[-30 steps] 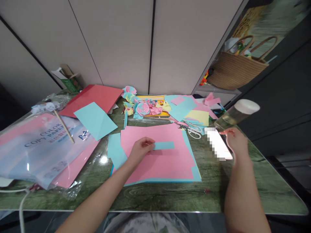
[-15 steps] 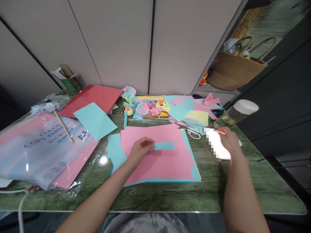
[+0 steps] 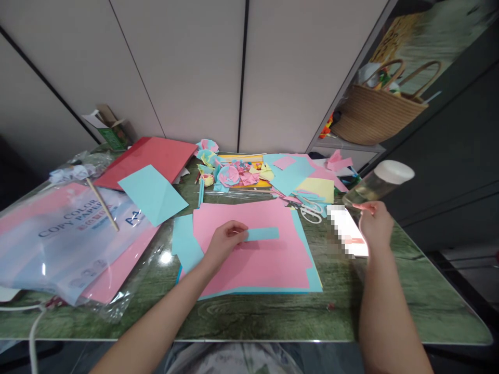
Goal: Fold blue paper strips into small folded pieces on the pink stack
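L hand [image 3: 228, 239] pinched on blue strip [image 3: 265, 234] over pink sheet [image 3: 257, 265]; R hand [image 3: 376, 226] by phone [image 3: 351, 234], can't tell if fingers apart. Plastic bag [image 3: 72, 223] holds pink paper [image 3: 125, 257]; woven bag [image 3: 380, 114] w/ misc. bits [image 3: 384, 78].

My left hand [image 3: 228, 238]: thumb and fingers pinched; left forearm [image 3: 171, 301] slanting over near edge of surface [image 3: 288, 322]. My right hand [image 3: 375, 227]: index extended, others curled; right forearm [image 3: 384, 301] nearer right corner.
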